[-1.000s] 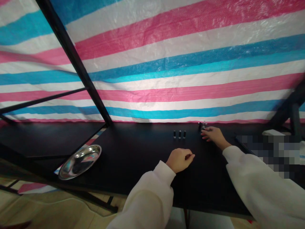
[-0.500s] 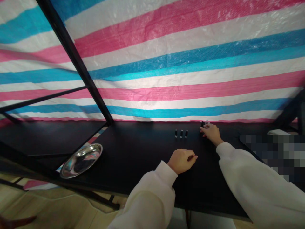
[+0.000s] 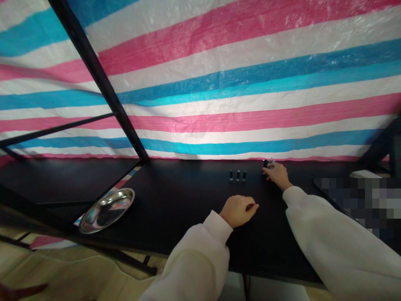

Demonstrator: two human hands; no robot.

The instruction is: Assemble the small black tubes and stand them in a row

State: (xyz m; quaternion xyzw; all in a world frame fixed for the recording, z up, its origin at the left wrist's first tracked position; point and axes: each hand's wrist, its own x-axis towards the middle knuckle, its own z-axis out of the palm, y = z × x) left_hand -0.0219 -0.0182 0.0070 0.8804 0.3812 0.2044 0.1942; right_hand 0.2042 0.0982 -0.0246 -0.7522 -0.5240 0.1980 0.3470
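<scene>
Three small black cylinders with pale lower ends, like batteries, stand in a short row: a left cylinder [image 3: 231,175], a middle cylinder [image 3: 238,175] and a right cylinder [image 3: 244,176]. To their right, near the back of the table, my right hand [image 3: 277,174] has its fingers closed at a small black object [image 3: 265,163]. Something whitish shows just behind those fingers, too small to name. My left hand [image 3: 237,211] rests on the tabletop in front of the row, curled with thumb and fingertips together; nothing shows in it.
A shiny oval metal dish [image 3: 108,211] sits at the left end of the black table [image 3: 175,200]. Black frame posts [image 3: 97,75] rise at the left. Striped sheeting [image 3: 219,104] hangs behind. On the right are a white item [image 3: 365,174] and a blurred-out patch.
Both hands keep almost the same places and poses. The view has shifted very slightly; the row of cylinders and the dish stay put.
</scene>
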